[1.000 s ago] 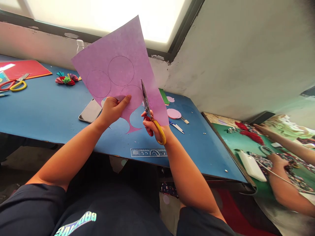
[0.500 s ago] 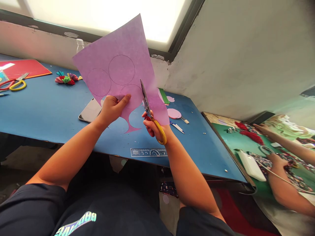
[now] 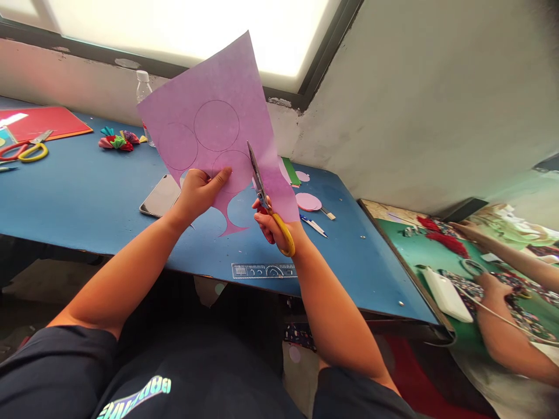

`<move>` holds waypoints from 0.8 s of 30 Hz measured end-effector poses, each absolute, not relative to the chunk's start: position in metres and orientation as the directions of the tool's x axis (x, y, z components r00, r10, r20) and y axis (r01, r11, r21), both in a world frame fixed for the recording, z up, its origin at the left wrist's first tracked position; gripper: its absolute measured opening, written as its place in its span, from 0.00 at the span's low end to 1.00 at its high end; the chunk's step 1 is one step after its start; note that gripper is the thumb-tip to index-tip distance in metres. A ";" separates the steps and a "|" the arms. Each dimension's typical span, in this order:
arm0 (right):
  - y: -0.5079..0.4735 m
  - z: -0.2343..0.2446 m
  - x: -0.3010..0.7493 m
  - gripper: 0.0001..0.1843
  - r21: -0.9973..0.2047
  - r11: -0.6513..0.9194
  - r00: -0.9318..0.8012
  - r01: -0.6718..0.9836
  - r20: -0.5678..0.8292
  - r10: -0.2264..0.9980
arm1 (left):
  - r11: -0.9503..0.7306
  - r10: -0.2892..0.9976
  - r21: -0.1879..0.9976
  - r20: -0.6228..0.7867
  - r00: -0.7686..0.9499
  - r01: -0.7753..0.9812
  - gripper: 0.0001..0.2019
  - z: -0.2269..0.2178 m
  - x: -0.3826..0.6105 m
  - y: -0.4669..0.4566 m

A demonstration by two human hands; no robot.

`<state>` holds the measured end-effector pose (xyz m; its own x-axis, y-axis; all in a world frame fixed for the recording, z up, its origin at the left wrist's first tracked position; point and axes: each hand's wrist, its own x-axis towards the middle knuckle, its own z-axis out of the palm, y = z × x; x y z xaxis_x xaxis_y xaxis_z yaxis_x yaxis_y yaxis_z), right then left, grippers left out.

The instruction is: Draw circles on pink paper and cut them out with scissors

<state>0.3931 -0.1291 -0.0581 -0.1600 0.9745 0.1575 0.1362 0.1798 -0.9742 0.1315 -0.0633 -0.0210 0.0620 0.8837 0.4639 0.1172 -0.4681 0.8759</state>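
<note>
A sheet of purple paper (image 3: pixel 244 75) is held up above the blue table (image 3: pixel 87 203), with three pencilled circles in view on it. Curved cut-outs mark its lower edge. My left hand (image 3: pixel 201 189) pinches the sheet near the lowest circle, thumb on the front and fingers behind. In my right hand (image 3: pixel 273 224) are scissors (image 3: pixel 261 189) with a yellow and a red handle. Their blades point up and lie along the right side of the lowest circle, looking nearly closed. The paper's right part hangs behind the scissors and over my right wrist.
A phone (image 3: pixel 159 196), a clear ruler (image 3: pixel 264 270), pens (image 3: pixel 313 226) and cut purple circles (image 3: pixel 308 202) lie on the table. More scissors (image 3: pixel 32 148), fabric pieces (image 3: pixel 117 139) and a bottle (image 3: pixel 143 87) are at the left. Another person's hands work at a green table (image 3: pixel 395 233) to the right.
The upper left of the paper has swung slightly right and down, showing more of the bottle behind it. Both hands keep their grip and have barely moved.
</note>
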 end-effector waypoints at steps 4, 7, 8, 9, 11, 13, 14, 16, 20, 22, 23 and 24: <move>-0.130 -0.057 0.393 0.25 -0.971 0.195 -0.151 0.139 0.174 0.973 | -0.471 0.882 0.873 0.466 0.068 0.127 0.41 -0.017 0.130 -0.065; -0.130 -0.058 0.394 0.26 -0.969 0.198 -0.147 0.146 0.176 0.973 | -0.480 0.877 0.868 0.474 0.075 0.129 0.39 -0.016 0.129 -0.064; -0.130 -0.058 0.394 0.26 -0.969 0.198 -0.148 0.149 0.176 0.973 | -0.483 0.875 0.866 0.477 0.076 0.128 0.39 -0.016 0.129 -0.063; -0.129 -0.058 0.395 0.26 -0.968 0.198 -0.149 0.153 0.175 0.973 | -0.487 0.873 0.864 0.481 0.076 0.126 0.38 -0.016 0.129 -0.062; -0.129 -0.059 0.395 0.26 -0.967 0.199 -0.151 0.158 0.175 0.973 | -0.497 0.868 0.860 0.492 0.070 0.116 0.39 -0.017 0.129 -0.060; -0.128 -0.060 0.396 0.25 -0.966 0.201 -0.152 0.161 0.177 0.972 | -0.508 0.861 0.855 0.504 0.059 0.103 0.39 -0.018 0.129 -0.059; -0.127 -0.060 0.396 0.24 -0.966 0.202 -0.152 0.161 0.178 0.972 | -0.513 0.858 0.853 0.510 0.053 0.096 0.40 -0.018 0.130 -0.058; -0.127 -0.061 0.396 0.24 -0.965 0.204 -0.152 0.163 0.180 0.972 | -0.520 0.854 0.850 0.518 0.042 0.082 0.41 -0.019 0.130 -0.057; -0.126 -0.062 0.397 0.25 -0.964 0.209 -0.152 0.166 0.184 0.971 | -0.520 0.854 0.852 0.519 0.029 0.061 0.42 -0.020 0.131 -0.055; -0.126 -0.063 0.398 0.26 -0.963 0.211 -0.152 0.167 0.186 0.971 | -0.518 0.855 0.854 0.518 0.025 0.049 0.42 -0.020 0.132 -0.054; -0.126 -0.063 0.398 0.27 -0.963 0.211 -0.152 0.168 0.186 0.971 | -0.518 0.856 0.855 0.517 0.024 0.043 0.42 -0.020 0.132 -0.054; -0.126 -0.063 0.398 0.27 -0.963 0.209 -0.150 0.169 0.185 0.971 | -0.517 0.856 0.855 0.516 0.022 0.036 0.42 -0.020 0.132 -0.054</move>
<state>0.3978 -0.1258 -0.0632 -0.1504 0.9712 0.1848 0.1695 0.2095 -0.9630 0.1324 -0.0544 -0.0197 0.0219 0.8561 0.5164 0.0360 -0.5169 0.8553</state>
